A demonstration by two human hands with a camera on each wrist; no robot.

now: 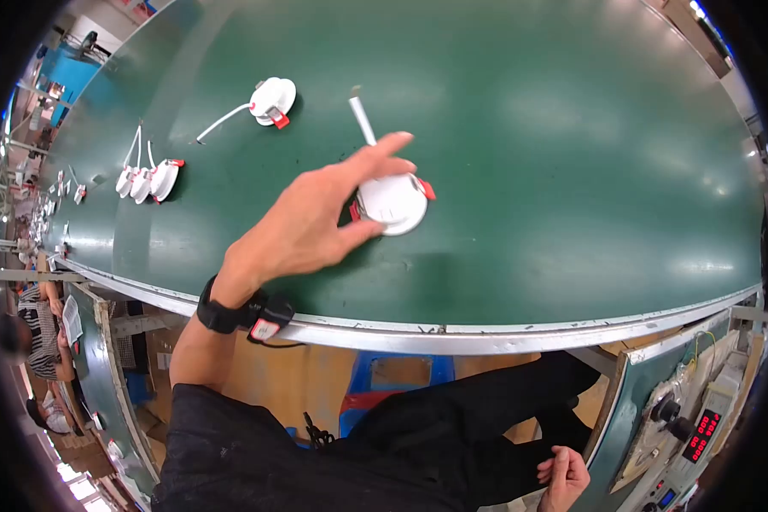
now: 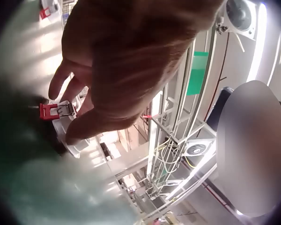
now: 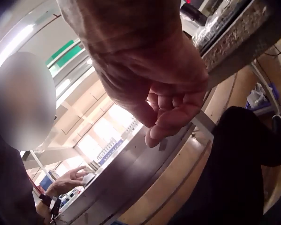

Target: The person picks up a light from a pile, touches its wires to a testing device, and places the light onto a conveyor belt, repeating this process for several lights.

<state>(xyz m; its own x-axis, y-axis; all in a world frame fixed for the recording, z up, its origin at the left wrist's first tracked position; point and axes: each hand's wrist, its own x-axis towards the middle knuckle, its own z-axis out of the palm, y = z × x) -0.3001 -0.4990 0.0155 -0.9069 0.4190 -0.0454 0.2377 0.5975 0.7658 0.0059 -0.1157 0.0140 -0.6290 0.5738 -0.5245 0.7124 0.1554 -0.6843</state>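
Observation:
My left hand (image 1: 303, 218) grips a round white downlight (image 1: 394, 205) over the green table, thumb at its near edge and fingers across its far side. Red spring clips stick out from the lamp's sides, and a white cable (image 1: 361, 118) extends past the fingers toward the far side. In the left wrist view, one red clip (image 2: 48, 111) shows beside the fingers, while the hand hides part of the lamp. Away from the table, my right hand (image 1: 565, 478) hangs by my lap, fingers loosely curled; its wrist view shows it holding nothing.
Another downlight (image 1: 272, 101) lies farther back with its cable out to the left. Several more downlights (image 1: 145, 181) stand together at the left. A metal edge (image 1: 452, 340) borders the green table (image 1: 555, 213). At the lower right sits a device with a red digital display (image 1: 701, 433).

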